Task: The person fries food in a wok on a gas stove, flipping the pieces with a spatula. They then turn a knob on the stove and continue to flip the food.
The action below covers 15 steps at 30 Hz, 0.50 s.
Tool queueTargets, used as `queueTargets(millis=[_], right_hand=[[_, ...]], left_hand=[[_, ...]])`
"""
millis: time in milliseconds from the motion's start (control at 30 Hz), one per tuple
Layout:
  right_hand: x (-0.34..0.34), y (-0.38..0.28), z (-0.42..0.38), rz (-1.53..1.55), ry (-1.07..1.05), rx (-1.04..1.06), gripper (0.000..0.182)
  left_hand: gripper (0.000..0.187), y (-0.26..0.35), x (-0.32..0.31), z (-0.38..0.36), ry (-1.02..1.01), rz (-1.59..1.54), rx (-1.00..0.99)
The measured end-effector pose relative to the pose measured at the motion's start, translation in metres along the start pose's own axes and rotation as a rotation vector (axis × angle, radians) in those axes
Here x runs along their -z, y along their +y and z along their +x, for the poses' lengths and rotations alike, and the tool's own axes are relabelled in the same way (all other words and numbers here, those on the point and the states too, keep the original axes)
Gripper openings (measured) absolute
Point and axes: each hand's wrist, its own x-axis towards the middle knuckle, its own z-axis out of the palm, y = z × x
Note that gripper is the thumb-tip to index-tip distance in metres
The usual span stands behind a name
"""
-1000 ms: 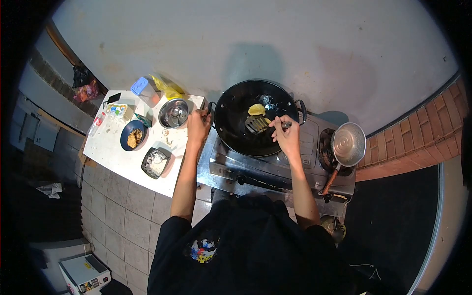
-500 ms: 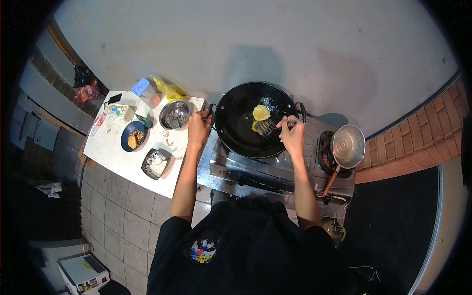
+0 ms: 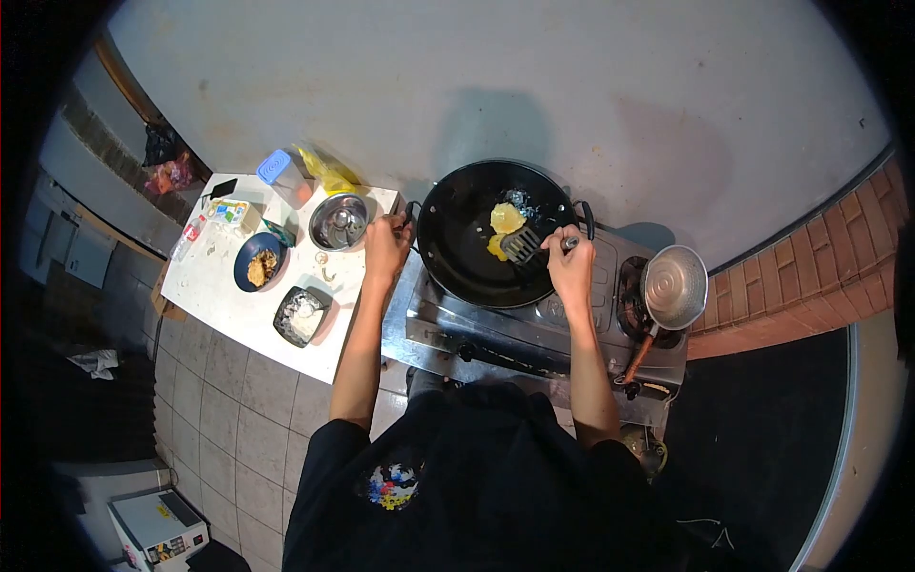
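A black two-handled wok (image 3: 457, 262) sits on the left burner of the stove. My left hand (image 3: 385, 240) is closed around the wok's left handle. In my right hand (image 3: 570, 257) I grip a slotted spatula (image 3: 522, 245), its head low inside the wok. Two yellow pieces of food lie there: the upper one (image 3: 507, 218) is apart from the spatula, while the lower one (image 3: 497, 249) is at the left edge of the spatula head. Some oil shines at the wok's upper right.
A saucepan (image 3: 675, 284) with a wooden handle stands on the right burner of the stove (image 3: 591, 334). On the white table (image 3: 229, 313) are a steel bowl (image 3: 324, 212), a blue bowl (image 3: 242, 274) of fried food, a dark bowl of white powder (image 3: 303, 316) and a lidded container (image 3: 280, 170).
The spatula has shifted slightly up and right, uncovering more of the lower yellow piece. My right hand has turned a little; my left hand stays on the handle.
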Motion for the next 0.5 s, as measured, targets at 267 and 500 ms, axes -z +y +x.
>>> queueTargets(millis=[267, 500], right_hand=[[-0.002, 0.001, -0.002, 0.031, -0.017, 0.020, 0.021], [-0.002, -0.007, -0.003, -0.120, 0.037, 0.132, 0.020]], left_hand=[[0.026, 0.000, 0.000, 0.000, -0.004, -0.022, 0.013], [0.026, 0.003, 0.003, -0.001, -0.005, -0.015, -0.005]])
